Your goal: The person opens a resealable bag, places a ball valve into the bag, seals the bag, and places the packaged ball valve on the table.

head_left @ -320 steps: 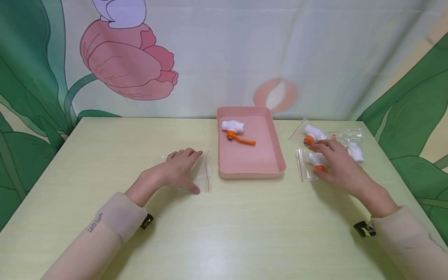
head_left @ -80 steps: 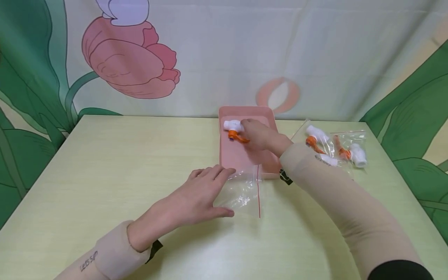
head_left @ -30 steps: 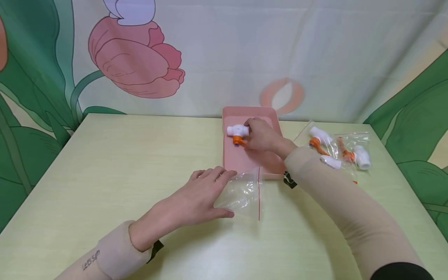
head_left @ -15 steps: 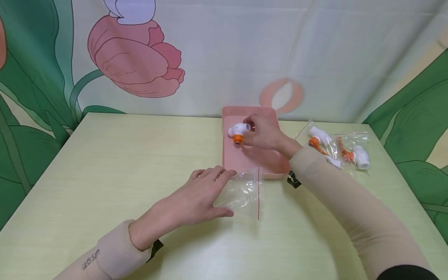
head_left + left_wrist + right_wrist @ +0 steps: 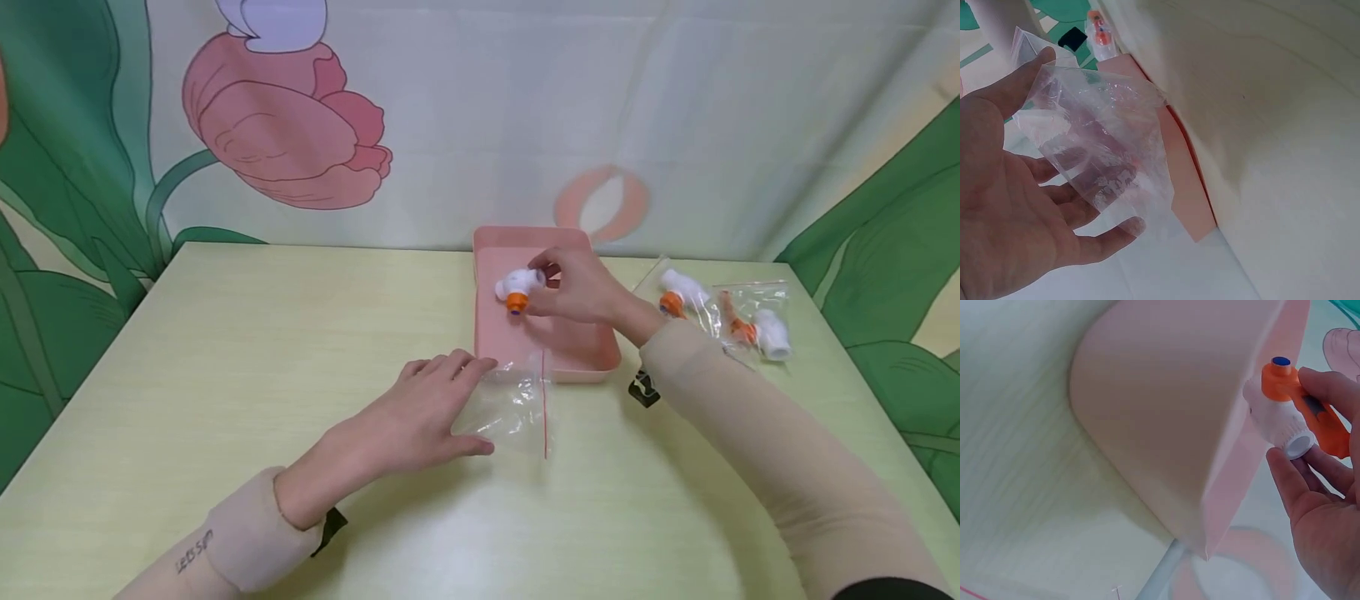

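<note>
My right hand (image 5: 577,285) grips a white plastic ball valve (image 5: 1272,419) by its body and orange handle (image 5: 1329,431). The valve is over the pink tray (image 5: 573,358), its blue-capped stem facing me in the head view. My left hand (image 5: 408,421) holds a clear zip bag (image 5: 510,408) with a red seal line, thumb and fingers spread apart along it. In the left wrist view, the thumb (image 5: 1025,75) is at the bag's top and the other fingers show through the film. The bag looks flat, overlapping the tray's front edge.
Several bagged ball valves lie to the right of the tray, among them one bag (image 5: 686,296) and another at the far right (image 5: 768,329); my right sleeve (image 5: 750,433) hides part of them. A printed curtain (image 5: 465,125) hangs behind the table (image 5: 300,333).
The left hand came right with the zip bag, then stayed nearly still. The right hand went from the bagged valves to the tray, took the valve and is turning it and moving it slightly nearer.
</note>
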Tool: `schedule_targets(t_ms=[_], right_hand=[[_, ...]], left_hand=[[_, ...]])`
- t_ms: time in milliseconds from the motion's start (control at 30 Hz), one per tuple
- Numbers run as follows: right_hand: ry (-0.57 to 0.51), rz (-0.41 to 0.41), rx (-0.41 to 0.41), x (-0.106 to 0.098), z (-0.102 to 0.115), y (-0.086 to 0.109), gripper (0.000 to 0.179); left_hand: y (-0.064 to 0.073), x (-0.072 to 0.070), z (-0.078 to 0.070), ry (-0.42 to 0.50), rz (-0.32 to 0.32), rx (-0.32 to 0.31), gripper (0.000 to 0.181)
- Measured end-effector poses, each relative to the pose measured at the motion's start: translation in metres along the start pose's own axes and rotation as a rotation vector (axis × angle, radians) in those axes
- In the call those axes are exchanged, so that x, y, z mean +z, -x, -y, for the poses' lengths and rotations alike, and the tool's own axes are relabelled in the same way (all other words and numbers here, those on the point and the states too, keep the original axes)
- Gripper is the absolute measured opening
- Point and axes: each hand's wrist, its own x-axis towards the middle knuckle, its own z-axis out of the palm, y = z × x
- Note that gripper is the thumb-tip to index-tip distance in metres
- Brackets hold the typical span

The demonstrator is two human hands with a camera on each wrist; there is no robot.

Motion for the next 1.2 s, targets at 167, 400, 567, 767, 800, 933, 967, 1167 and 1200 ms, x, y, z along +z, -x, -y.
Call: schedule_targets(t_ms=[167, 400, 567, 767, 800, 933, 967, 1167, 1200], right_hand=[[-0.008, 0.009, 0.012, -0.006, 0.002, 0.005, 0.048], [-0.062, 0.027, 0.05, -0.014, 0.008, 0.019, 0.048], [-0.165, 0.024, 0.053, -0.022, 0.014, 0.032, 0.051], [-0.28, 0.021, 0.056, -0.027, 0.016, 0.043, 0.056], [-0.299, 0.017, 0.053, -0.027, 0.017, 0.045, 0.056], [-0.351, 0.009, 0.037, -0.03, 0.022, 0.052, 0.057], [-0.354, 0.009, 0.035, -0.031, 0.024, 0.054, 0.057], [-0.348, 0.039, 0.015, -0.034, 0.033, 0.067, 0.057], [-0.352, 0.046, 0.006, -0.034, 0.034, 0.068, 0.057]], left_hand=[[-0.002, 0.0, 0.006, -0.006, -0.001, -0.031, 0.09], [-0.004, -0.001, 0.012, -0.008, -0.012, -0.054, 0.091], [-0.004, -0.005, 0.021, 0.009, -0.035, -0.085, 0.089], [-0.004, -0.008, 0.031, 0.028, -0.059, -0.105, 0.089], [-0.004, -0.008, 0.033, 0.035, -0.064, -0.108, 0.089], [-0.004, -0.01, 0.04, 0.045, -0.082, -0.131, 0.09], [-0.005, -0.01, 0.042, 0.046, -0.084, -0.136, 0.09], [-0.008, -0.01, 0.05, 0.053, -0.082, -0.156, 0.091], [-0.008, -0.01, 0.051, 0.055, -0.081, -0.159, 0.091]])
